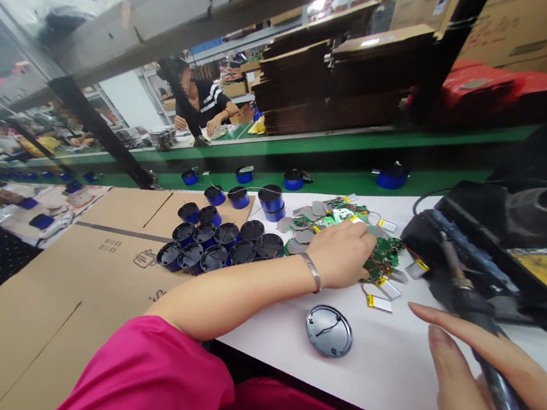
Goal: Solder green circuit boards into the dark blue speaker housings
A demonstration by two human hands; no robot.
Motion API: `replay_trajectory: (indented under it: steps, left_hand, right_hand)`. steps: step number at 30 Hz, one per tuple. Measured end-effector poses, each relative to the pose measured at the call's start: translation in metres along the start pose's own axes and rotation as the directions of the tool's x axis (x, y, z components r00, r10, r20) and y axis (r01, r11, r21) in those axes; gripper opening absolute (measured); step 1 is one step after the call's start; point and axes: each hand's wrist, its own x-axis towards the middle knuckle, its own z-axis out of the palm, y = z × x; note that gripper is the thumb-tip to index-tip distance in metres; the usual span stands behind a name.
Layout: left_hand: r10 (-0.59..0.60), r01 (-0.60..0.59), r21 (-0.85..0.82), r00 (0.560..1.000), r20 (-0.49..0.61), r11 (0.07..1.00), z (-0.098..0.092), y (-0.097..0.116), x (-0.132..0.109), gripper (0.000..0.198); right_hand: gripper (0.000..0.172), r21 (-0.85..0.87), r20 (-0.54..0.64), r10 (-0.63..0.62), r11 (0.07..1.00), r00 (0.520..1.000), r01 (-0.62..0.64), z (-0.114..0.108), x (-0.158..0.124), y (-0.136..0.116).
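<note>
Centrally, the left hand (342, 254) curls over thin green circuit boards (386, 253) heaped on the smooth white tabletop (383, 364), its grip unclear; the right hand (455, 394) grips a slender, black-handled soldering iron (476, 309).

From my distant seat I could read no whole word or number. The cardboard sheet (105, 290) bore small print (110, 244), a line drawing (145, 258) and larger lettering (159, 295) beside the left forearm (237, 287), the characters illegible to me. A background carton (416, 12) carried a pale label (441, 3), too small to decipher.
</note>
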Motion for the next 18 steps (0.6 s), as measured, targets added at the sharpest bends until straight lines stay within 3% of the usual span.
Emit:
replay_trajectory:
  steps: [3, 5, 7, 10, 13, 15, 18]
  left_hand:
    - [-0.007, 0.011, -0.141, 1.0, 0.025, 0.99, -0.006, -0.001, -0.001, 0.01]
    - [-0.035, 0.035, -0.26, 0.999, 0.004, 0.965, -0.011, -0.002, -0.003, 0.016]
    - [-0.089, 0.097, -0.459, 0.995, 0.039, 0.883, -0.016, -0.003, -0.005, 0.02]
    - [-0.143, 0.222, -0.79, 0.975, 0.17, 0.572, -0.021, -0.005, -0.008, 0.024]
    - [-0.186, 0.257, -0.932, 0.959, 0.214, 0.254, -0.023, -0.006, -0.011, 0.035]
    - [-0.222, 0.265, -0.955, 0.947, 0.232, 0.136, -0.023, -0.006, -0.013, 0.042]
    - [-0.231, 0.274, -0.961, 0.938, 0.257, 0.042, -0.024, -0.005, -0.016, 0.049]
  right_hand:
    - [0.023, -0.015, 0.014, -0.045, 0.999, 0.999, 0.045, 0.0, 0.006, 0.005]
    - [0.026, -0.059, 0.036, -0.138, 0.988, 0.99, 0.14, 0.0, 0.013, 0.009]
    - [0.028, -0.073, 0.008, -0.225, 0.972, 0.974, 0.225, 0.0, 0.02, 0.009]
    - [0.028, -0.084, -0.073, -0.227, 0.972, 0.971, 0.221, 0.003, 0.031, 0.003]
    - [0.027, -0.063, -0.076, -0.217, 0.975, 0.973, 0.212, 0.008, 0.037, -0.002]
    - [0.028, -0.015, -0.06, -0.205, 0.979, 0.977, 0.205, 0.013, 0.039, -0.003]
    - [0.026, 0.04, -0.064, -0.142, 0.989, 0.988, 0.144, 0.02, 0.04, -0.001]
